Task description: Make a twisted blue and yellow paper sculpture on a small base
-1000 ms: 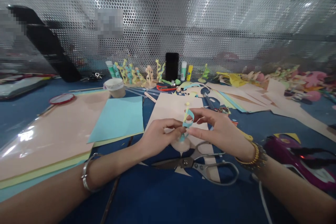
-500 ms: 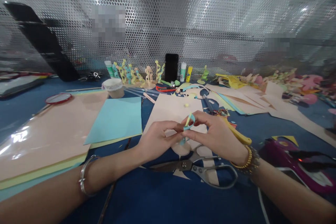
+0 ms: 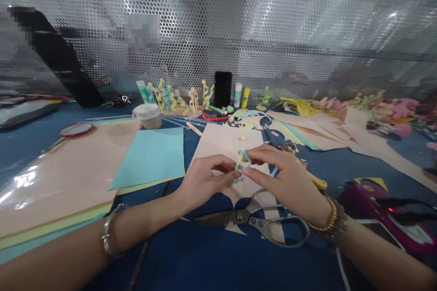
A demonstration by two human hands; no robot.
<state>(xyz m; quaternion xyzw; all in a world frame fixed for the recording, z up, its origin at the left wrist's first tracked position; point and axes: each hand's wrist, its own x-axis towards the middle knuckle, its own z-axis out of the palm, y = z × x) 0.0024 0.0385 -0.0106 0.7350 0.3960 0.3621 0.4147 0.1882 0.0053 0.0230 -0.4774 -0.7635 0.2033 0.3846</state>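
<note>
Above a pale paper sheet, my left hand pinches a small paper figure with a yellow stem and a curled blue strip. My right hand has its thumb and fingertips on the blue curl from the other side. Fingertips partly cover the figure's lower end. Just below both hands, metal scissors lie partly spread over paper offcuts. A small yellow paper disc rests on the pale sheet beyond my fingers.
Blue paper and larger sheets lie left, beside a paper cup. Finished curled figures, a phone and glue sticks stand at the back. On the right are a purple device and paper scraps.
The figure has tilted and dropped slightly between my hands, and the blue curl looks tighter. My right hand has shifted a little to the right. The pale round base below is no longer visible.
</note>
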